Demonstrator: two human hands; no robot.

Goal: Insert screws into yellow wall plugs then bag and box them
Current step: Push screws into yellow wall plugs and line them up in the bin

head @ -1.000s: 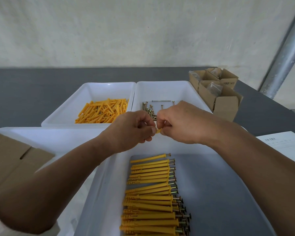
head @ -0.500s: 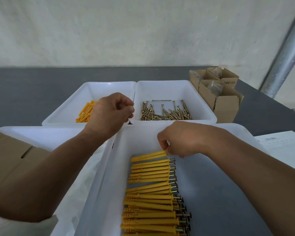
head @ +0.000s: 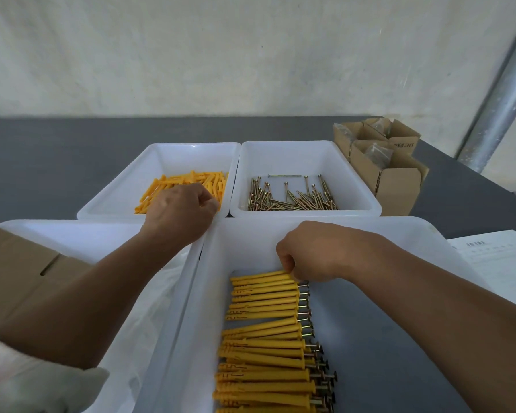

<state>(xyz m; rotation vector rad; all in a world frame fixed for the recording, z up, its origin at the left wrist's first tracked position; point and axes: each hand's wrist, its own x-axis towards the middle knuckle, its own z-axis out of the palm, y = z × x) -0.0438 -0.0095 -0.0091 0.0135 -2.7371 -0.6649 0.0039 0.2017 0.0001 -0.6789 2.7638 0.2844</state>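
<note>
My left hand [head: 181, 214] reaches into the far-left white bin [head: 122, 186], fingers curled over the loose yellow wall plugs [head: 188, 181]; whether it holds one is hidden. My right hand [head: 313, 251] rests at the top of the near white bin [head: 399, 234], fingertips pinched on the topmost assembled plug [head: 259, 275]. Below it lies a neat column of assembled plugs with screws [head: 265, 347], heads pointing right. Brass screws [head: 292, 198] lie in the far-right white bin [head: 364, 186].
Open cardboard boxes [head: 393, 177] holding clear bags stand at the back right. A flat cardboard box [head: 15, 272] lies over another white bin [head: 81, 236] at left. A printed sheet [head: 501, 257] lies at right. A metal pole [head: 498, 96] stands against the wall.
One second ago both hands met over the bins, joining a screw and plug. The right hand then lowered the assembled plug onto the column; the left hand moved out to the loose plugs.
</note>
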